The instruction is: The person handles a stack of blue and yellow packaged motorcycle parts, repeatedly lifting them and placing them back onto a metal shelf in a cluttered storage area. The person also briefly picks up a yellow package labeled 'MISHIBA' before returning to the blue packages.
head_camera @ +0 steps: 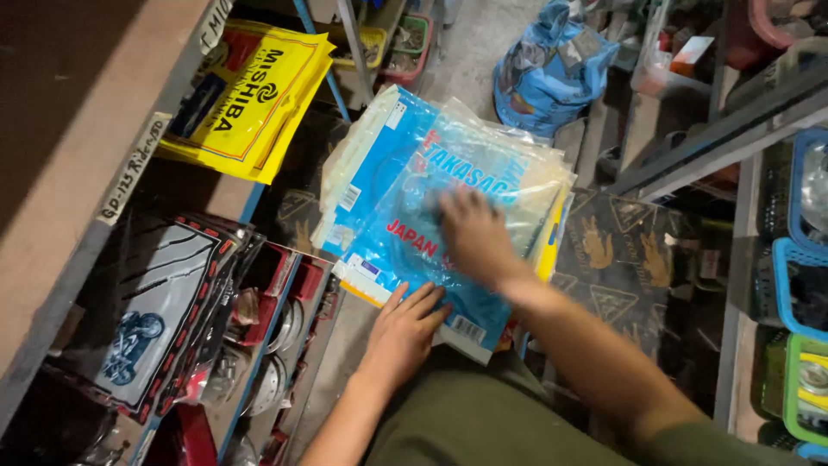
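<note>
A stack of flat blue and clear plastic packets [388,185] rests on my lap, fanned out toward the shelves. My left hand [404,332] lies on the near edge of the stack, fingers spread on the lower blue packet. My right hand [473,235] presses flat on the top packet near the middle, slightly blurred. Neither hand is closed around anything. My olive trousers [470,423] show below the stack.
Yellow packets [250,95] stick out of the shelf at upper left. Black, white and red packets [164,302] fill the lower left shelf. A blue plastic bag [548,73] sits on the floor ahead. Coloured baskets [798,285] line the right shelves.
</note>
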